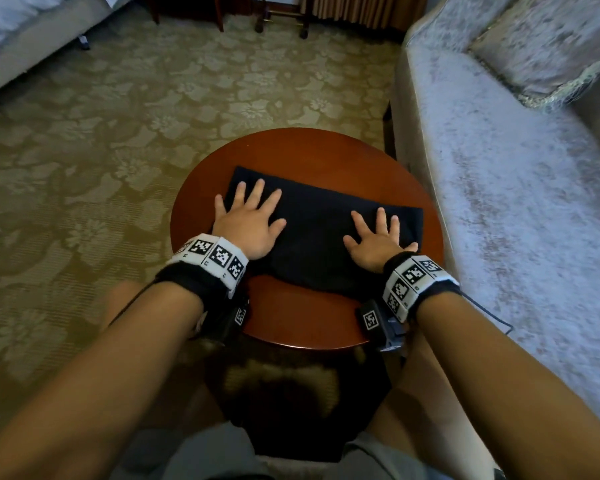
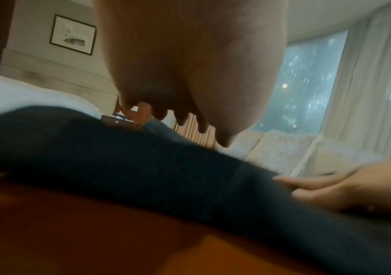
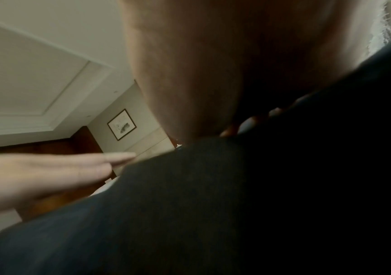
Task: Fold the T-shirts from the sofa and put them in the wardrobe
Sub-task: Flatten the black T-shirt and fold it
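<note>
So I've got the dark T-shirt (image 1: 319,220) folded down to a rectangle on the little round wooden table (image 1: 291,150), and both hands are flat on it: left hand (image 1: 248,225) spread over the left end, right hand (image 1: 378,242) over the right end, fingers straight and splayed, pressing down, not gripping anything. What worries me is that the near edge of the shirt sags in a soft curve toward me, so I reckon once I lift my palms the top layer could spring back or slide on that glossy wood and the fold goes lopsided. Scooping it up carelessly would probably undo it too. The right end of the shirt sits close to the table rim, and the sofa (image 1: 499,188) is right beside that side, so not much room there. There's bare wood beyond the far edge and on my side, and open carpet (image 1: 101,150) on the left. No wardrobe in view, so I can't tell which way I'd carry it.
</note>
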Demonstrator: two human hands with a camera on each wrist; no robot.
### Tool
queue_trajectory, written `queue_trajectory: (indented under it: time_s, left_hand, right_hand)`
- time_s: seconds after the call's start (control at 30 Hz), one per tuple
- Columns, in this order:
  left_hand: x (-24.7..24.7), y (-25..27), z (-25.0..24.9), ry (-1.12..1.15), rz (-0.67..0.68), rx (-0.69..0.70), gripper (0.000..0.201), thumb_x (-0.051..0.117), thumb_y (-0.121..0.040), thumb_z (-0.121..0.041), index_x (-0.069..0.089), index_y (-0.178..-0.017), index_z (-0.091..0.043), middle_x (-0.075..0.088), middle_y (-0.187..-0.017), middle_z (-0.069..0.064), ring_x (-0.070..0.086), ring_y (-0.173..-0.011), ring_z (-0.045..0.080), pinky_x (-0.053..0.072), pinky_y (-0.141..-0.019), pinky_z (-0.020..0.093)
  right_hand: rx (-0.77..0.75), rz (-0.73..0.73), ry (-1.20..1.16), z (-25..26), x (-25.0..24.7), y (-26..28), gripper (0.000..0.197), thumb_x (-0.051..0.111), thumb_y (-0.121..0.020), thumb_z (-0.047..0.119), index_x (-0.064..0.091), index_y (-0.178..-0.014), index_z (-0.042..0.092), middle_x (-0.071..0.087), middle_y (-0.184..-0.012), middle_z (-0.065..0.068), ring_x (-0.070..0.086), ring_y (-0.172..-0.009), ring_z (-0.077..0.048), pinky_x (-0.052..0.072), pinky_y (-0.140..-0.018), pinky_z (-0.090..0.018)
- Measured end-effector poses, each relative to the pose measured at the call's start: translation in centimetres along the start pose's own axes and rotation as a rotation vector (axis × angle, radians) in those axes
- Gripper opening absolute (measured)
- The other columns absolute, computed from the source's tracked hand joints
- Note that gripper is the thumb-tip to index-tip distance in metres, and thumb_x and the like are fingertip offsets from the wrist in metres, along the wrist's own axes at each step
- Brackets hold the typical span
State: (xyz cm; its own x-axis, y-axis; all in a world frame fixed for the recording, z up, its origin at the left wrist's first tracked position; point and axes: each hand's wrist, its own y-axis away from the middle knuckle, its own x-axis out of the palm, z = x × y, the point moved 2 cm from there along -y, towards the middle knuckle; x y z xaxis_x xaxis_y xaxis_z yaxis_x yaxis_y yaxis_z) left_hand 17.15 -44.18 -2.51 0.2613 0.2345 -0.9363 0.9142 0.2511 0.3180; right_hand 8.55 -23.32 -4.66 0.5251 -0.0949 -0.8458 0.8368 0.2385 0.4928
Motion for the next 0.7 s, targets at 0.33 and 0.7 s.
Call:
queue_trajectory:
  time_s: [0.33, 0.7]
  left_hand:
    - [2.2, 0.7, -3.9, -0.048, 0.055, -0.027, 0.064, 0.023, -0.099, -0.058, 0.016, -0.154, -0.026, 0.000, -0.162, 0.007, -0.012, -0.148, 0.028, -0.004, -0.115, 0.062]
    - [2.9, -0.3, -0.9, -0.187, 0.111, -0.013, 0.094, 0.016, -0.090, -0.074, -0.008, -0.153, -0.009, -0.020, -0.160, 0.004, -0.021, -0.146, 0.018, -0.013, -0.112, 0.060]
  right_hand:
    - [0.372, -0.077, 0.071, 1.8, -2.6, 1.7, 0.070, 0.044, -0.086, 0.068, 0.033, -0.144, 0.032, 0.035, -0.144, -0.014, 0.030, -0.132, -0.043, 0.008, -0.107, -0.074]
    - [-0.199, -0.120, 0.050, -1.2, -0.2, 1.1, 0.053, 0.037, -0.099, 0.051, 0.029, -0.150, 0.038, 0.019, -0.160, 0.004, 0.019, -0.145, -0.026, 0.027, -0.115, -0.045]
